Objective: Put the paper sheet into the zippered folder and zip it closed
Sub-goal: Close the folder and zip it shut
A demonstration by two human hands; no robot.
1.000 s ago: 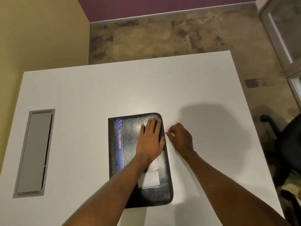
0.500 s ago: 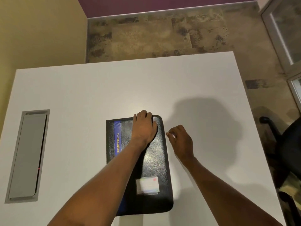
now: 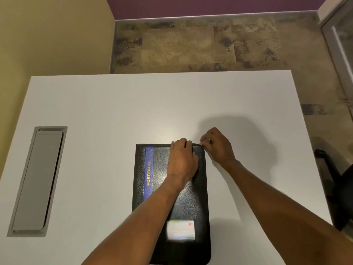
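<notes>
While the left hand (image 3: 182,161) presses flat on the folder (image 3: 172,203), fingers curled over its far edge, the right hand (image 3: 217,148) pinches something small at the far-right corner; bare white table (image 3: 114,104) surrounds them.

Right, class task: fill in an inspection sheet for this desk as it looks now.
Surface: white table, grey hatch set in it at left.
Job's things: black folder lying flat, cover shut; paper not visible.
Clutter: nothing seen.
Hands: left hand pressing the folder's top; right hand pinching something small at its top right corner.
Cables: nothing seen.
Surroundings: patterned floor, black chair at right.
</notes>
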